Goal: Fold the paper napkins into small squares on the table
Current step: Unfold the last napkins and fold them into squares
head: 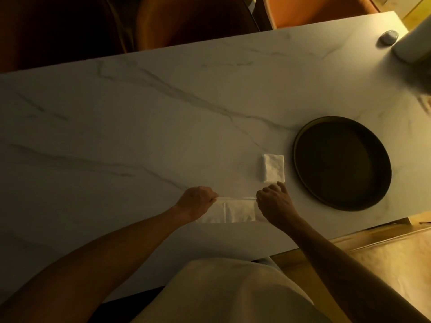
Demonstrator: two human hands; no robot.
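Note:
A white paper napkin (233,210) lies as a wide rectangle on the marble table (140,127), a crease down its middle. My left hand (198,200) pinches its far left corner and my right hand (275,203) pinches its far right corner, so the far edge is stretched straight between them. A small stack of folded white napkin squares (273,168) lies just beyond my right hand, apart from it.
A dark round tray (303,173) sits to the right of the stack. At the far right corner stand a pale blurred object (412,40) and a small grey oval thing (388,37). Chairs (191,17) line the far side of the table.

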